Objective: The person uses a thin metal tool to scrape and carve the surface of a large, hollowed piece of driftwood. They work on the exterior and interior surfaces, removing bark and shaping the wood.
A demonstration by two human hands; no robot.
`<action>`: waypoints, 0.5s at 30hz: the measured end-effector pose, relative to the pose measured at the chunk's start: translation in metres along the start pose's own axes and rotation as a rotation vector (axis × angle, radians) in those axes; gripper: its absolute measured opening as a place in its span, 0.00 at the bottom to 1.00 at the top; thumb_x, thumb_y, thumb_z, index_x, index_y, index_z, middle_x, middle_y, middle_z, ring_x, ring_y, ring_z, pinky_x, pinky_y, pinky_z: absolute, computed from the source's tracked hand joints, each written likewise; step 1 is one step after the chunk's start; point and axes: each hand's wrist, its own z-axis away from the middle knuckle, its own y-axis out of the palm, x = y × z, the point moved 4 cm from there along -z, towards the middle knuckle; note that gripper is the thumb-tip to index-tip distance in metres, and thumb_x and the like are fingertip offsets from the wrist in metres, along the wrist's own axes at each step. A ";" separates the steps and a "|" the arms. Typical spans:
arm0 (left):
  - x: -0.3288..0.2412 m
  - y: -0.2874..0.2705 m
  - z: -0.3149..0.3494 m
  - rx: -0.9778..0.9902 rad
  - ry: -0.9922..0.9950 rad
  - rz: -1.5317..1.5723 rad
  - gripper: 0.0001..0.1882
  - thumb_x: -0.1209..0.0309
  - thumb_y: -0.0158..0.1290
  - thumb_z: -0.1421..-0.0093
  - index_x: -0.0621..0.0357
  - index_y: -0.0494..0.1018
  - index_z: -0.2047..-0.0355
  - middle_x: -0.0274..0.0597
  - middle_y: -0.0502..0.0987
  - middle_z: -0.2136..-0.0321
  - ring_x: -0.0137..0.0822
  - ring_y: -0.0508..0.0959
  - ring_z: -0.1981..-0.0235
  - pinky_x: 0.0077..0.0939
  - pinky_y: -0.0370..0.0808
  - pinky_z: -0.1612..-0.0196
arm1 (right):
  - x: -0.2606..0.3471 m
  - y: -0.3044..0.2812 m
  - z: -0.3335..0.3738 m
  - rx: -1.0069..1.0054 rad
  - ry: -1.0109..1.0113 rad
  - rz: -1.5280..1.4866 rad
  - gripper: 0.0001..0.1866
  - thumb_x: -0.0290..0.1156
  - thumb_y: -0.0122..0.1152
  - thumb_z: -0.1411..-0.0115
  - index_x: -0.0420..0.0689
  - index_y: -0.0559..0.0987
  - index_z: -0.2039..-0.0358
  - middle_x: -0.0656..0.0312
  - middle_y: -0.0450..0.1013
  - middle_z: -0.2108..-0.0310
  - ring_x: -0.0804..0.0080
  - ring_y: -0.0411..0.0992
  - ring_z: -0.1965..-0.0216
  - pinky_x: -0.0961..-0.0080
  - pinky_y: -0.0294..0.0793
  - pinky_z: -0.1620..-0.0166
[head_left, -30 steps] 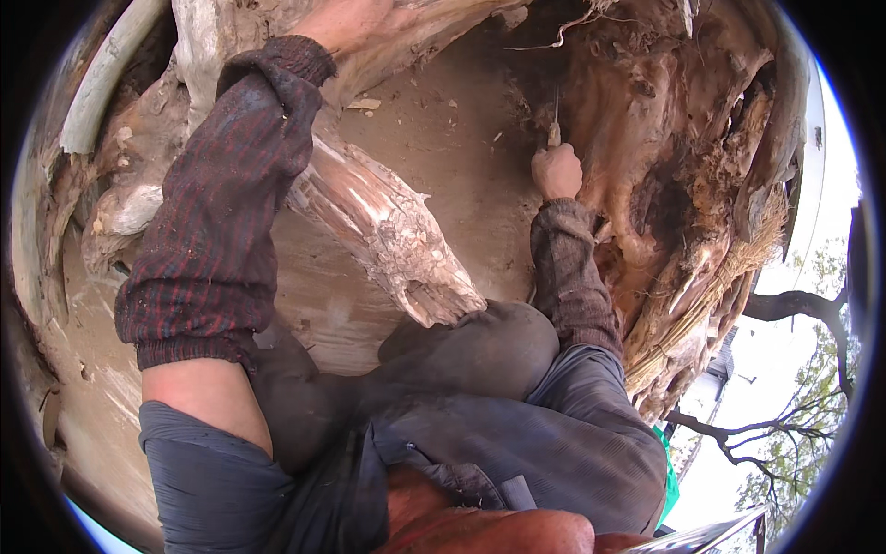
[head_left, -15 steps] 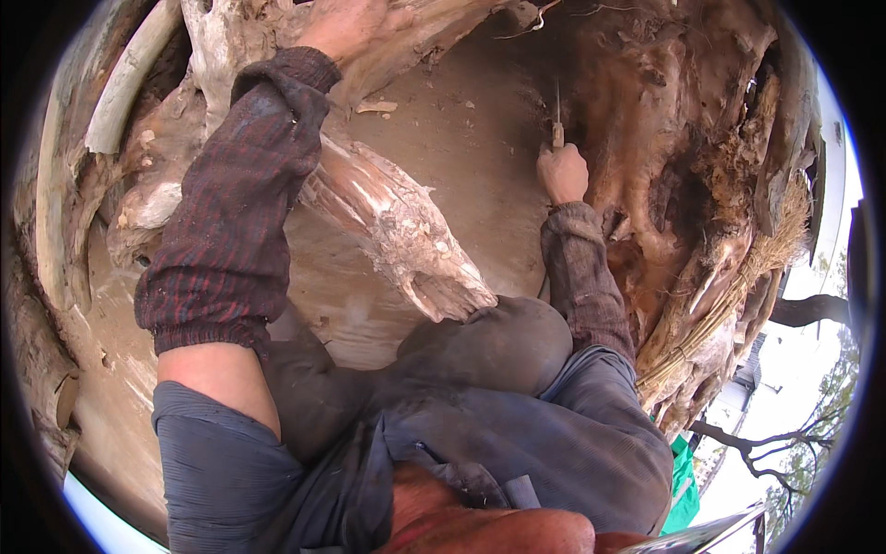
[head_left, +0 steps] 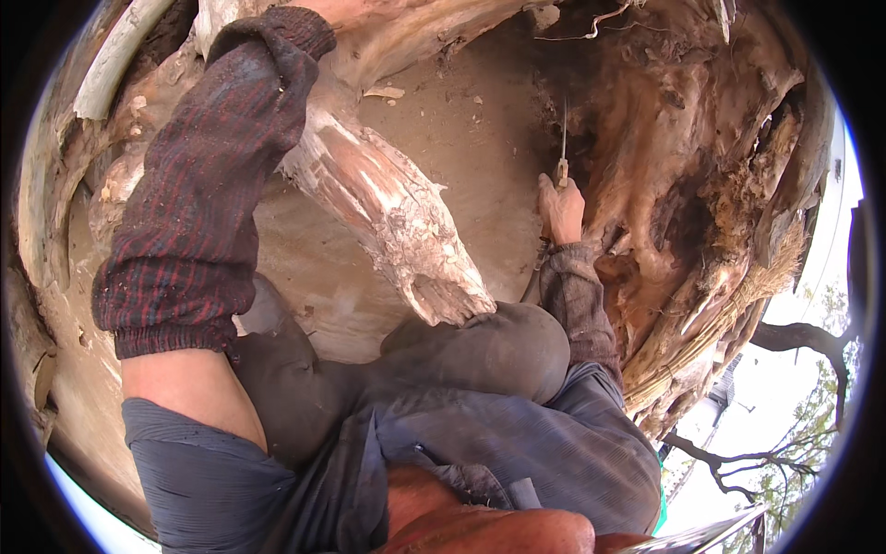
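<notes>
My right hand (head_left: 562,212) is closed around the pale handle of a thin-bladed tool (head_left: 563,170). Its narrow metal blade points away from me, along the dark hollow of a big brown root mass (head_left: 637,157) on the right; I cannot tell whether the tip touches wood. Only a sliver of my left hand (head_left: 346,8) shows at the top edge, by a thick root at the far left, and its fingers are out of sight. Between my arms a stout, pale, broken-ended root (head_left: 397,222) slants down to my knee.
Gnarled roots and wood (head_left: 120,55) curve round the far left. A smooth brown wooden surface (head_left: 452,138) with a few chips lies beneath. Straw-like fibres (head_left: 711,332) hang on the right edge of the root mass, with tree branches (head_left: 803,337) beyond.
My right hand and the tool have drawn back slightly toward me, showing more of the blade. My left arm has shifted left and farther away, so its hand is nearly out of view.
</notes>
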 end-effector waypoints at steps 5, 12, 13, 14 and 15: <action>-0.003 0.000 0.010 0.003 -0.059 0.040 0.19 0.56 0.51 0.35 0.61 0.77 0.70 0.57 0.79 0.72 0.57 0.80 0.66 0.50 0.75 0.61 | -0.015 0.024 0.008 0.057 0.028 -0.217 0.19 0.42 0.62 0.36 0.35 0.73 0.66 0.58 0.73 0.81 0.68 0.74 0.81 0.70 0.74 0.75; -0.017 -0.048 0.012 -0.163 0.067 0.253 0.21 0.70 0.52 0.39 0.62 0.75 0.45 0.57 0.79 0.53 0.51 0.79 0.49 0.41 0.73 0.43 | -0.044 0.093 0.006 0.151 0.011 0.058 0.27 0.50 0.60 0.39 0.34 0.76 0.57 0.38 0.78 0.69 0.39 0.79 0.65 0.52 0.77 0.60; -0.029 -0.066 0.010 0.054 -0.104 0.789 0.26 0.71 0.57 0.41 0.61 0.72 0.42 0.52 0.77 0.45 0.47 0.76 0.43 0.40 0.68 0.35 | -0.037 0.098 0.008 0.157 -0.008 0.093 0.27 0.50 0.61 0.39 0.34 0.75 0.58 0.37 0.78 0.69 0.39 0.79 0.64 0.52 0.77 0.60; -0.011 -0.051 -0.003 -0.095 0.171 0.473 0.23 0.58 0.54 0.32 0.54 0.72 0.40 0.46 0.80 0.50 0.42 0.81 0.50 0.34 0.78 0.47 | -0.022 0.097 0.012 0.159 -0.033 0.126 0.27 0.51 0.61 0.39 0.34 0.75 0.59 0.36 0.78 0.69 0.39 0.79 0.63 0.53 0.77 0.60; -0.033 -0.074 0.001 0.025 0.182 0.510 0.19 0.63 0.53 0.32 0.48 0.75 0.42 0.40 0.82 0.55 0.35 0.81 0.52 0.34 0.80 0.47 | -0.021 0.097 0.017 0.159 -0.031 0.159 0.28 0.51 0.61 0.39 0.34 0.75 0.59 0.36 0.78 0.69 0.39 0.78 0.62 0.53 0.77 0.60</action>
